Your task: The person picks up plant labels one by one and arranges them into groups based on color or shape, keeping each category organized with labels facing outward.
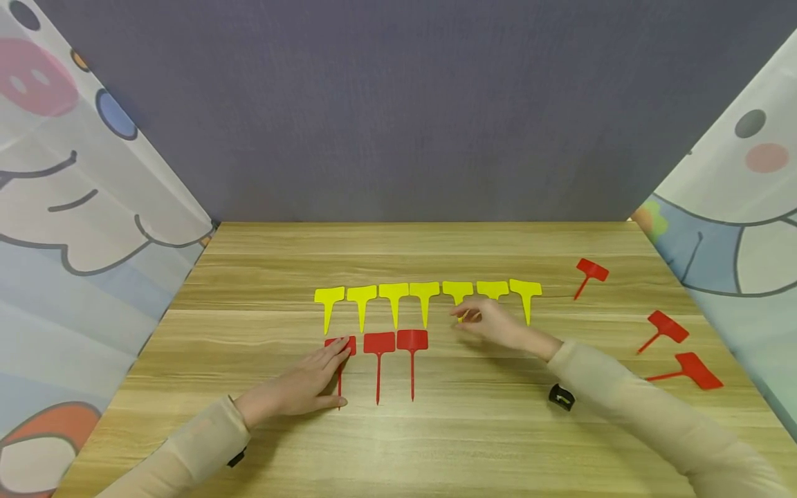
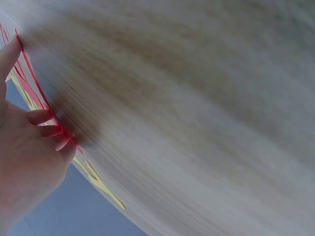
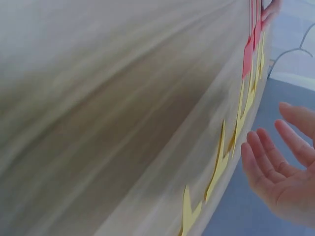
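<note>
My left hand (image 1: 299,385) rests with extended fingers on the leftmost red T-shaped plant label (image 1: 350,344), its fingertips on the head and thumb by the stem. Two more red labels lie beside it, a middle one (image 1: 379,342) and a right one (image 1: 412,339), stems toward me. Behind them runs a row of several yellow T-shaped plant labels (image 1: 394,290). My right hand (image 1: 498,325) hovers with loosely bent fingers over the right part of that row, hiding some stems. Nothing shows between its fingers (image 3: 266,152) in the right wrist view.
At the right of the wooden table (image 1: 467,443) lie three loose red labels: one at the back (image 1: 592,270), one in the middle (image 1: 668,326) and one nearer me (image 1: 699,371). A grey panel (image 1: 398,111) stands behind the table; cartoon-printed curtains (image 1: 75,207) hang at both sides.
</note>
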Action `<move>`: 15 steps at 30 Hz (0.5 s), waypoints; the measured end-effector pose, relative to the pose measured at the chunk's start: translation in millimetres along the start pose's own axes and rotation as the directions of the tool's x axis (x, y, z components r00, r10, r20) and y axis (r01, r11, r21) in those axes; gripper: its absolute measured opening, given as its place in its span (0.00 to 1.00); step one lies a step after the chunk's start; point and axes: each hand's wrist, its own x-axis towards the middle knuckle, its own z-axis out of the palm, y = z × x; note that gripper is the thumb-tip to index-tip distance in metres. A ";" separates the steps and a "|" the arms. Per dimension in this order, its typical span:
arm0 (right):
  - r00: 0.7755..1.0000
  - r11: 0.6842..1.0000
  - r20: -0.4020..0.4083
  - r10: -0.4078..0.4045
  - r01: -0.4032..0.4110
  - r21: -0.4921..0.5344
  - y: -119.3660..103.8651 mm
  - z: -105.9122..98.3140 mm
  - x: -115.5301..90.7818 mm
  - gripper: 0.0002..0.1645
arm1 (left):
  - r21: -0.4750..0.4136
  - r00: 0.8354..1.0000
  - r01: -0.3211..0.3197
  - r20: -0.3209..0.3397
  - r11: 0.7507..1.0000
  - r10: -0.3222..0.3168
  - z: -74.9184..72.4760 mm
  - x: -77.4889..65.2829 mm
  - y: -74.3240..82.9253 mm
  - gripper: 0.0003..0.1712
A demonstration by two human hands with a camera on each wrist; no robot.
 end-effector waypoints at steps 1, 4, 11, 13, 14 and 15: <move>1.000 1.000 0.000 0.010 -0.010 -0.002 1.8 -3.2 -1.5 0.15 | -0.001 1.000 -0.001 -0.003 1.000 0.001 -0.3 0.0 0.2 0.48; 0.999 0.999 -0.025 0.045 -0.046 -0.016 6.5 -12.9 -5.5 0.16 | -0.007 1.000 0.006 0.004 1.000 -0.006 -1.0 0.0 0.7 0.48; 0.993 0.996 -0.082 0.079 -0.083 -0.038 16.7 -32.0 -13.9 0.16 | -0.010 1.000 0.007 0.016 1.000 -0.007 -0.1 0.1 -0.2 0.48; 0.991 0.995 -0.096 0.090 -0.094 -0.035 19.2 -36.3 -16.2 0.15 | -0.008 1.000 0.002 0.010 1.000 -0.002 0.7 0.1 -1.1 0.48; 0.990 0.994 -0.103 0.095 -0.099 -0.035 20.6 -38.3 -17.3 0.15 | -0.007 1.000 0.000 0.008 1.000 0.000 1.1 0.0 -1.5 0.48; 0.989 0.994 -0.107 0.100 -0.105 -0.040 22.2 -40.3 -18.6 0.14 | -0.008 1.000 -0.004 0.004 1.000 0.004 1.4 -0.1 -1.7 0.48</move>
